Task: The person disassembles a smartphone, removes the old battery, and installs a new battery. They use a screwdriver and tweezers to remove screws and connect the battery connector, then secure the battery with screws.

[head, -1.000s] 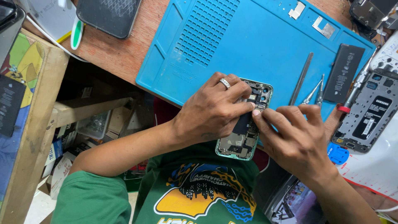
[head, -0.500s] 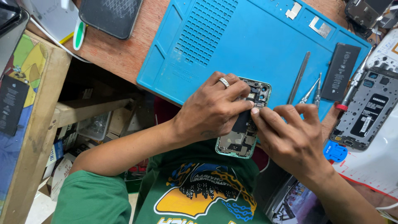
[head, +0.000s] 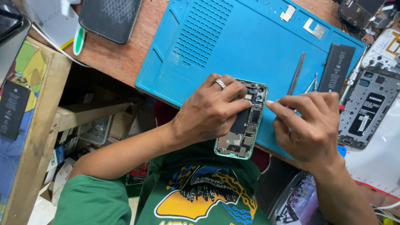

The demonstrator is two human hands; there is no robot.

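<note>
An opened phone [head: 243, 129] with a mint-green frame and bare circuit boards lies at the near edge of a blue work mat [head: 250, 37]. My left hand [head: 208, 112], a ring on one finger, rests on the phone's left half and holds it down, fingertips on the inner parts. My right hand [head: 310, 123] hovers just right of the phone with thumb and forefinger pinched together, the tips a small gap from the phone's edge. I see nothing between those fingertips.
On the mat's right side lie a black battery [head: 336, 68], a thin metal pry tool [head: 296, 73], tweezers [head: 311, 85] and two small metal plates [head: 313, 29]. A second opened grey phone [head: 366, 108] sits further right. A dark phone [head: 110, 18] lies on the wooden table [head: 121, 58].
My right hand has drawn back to the right, off the phone's inside where its fingertips touched before. The left hand keeps its hold on the phone.
</note>
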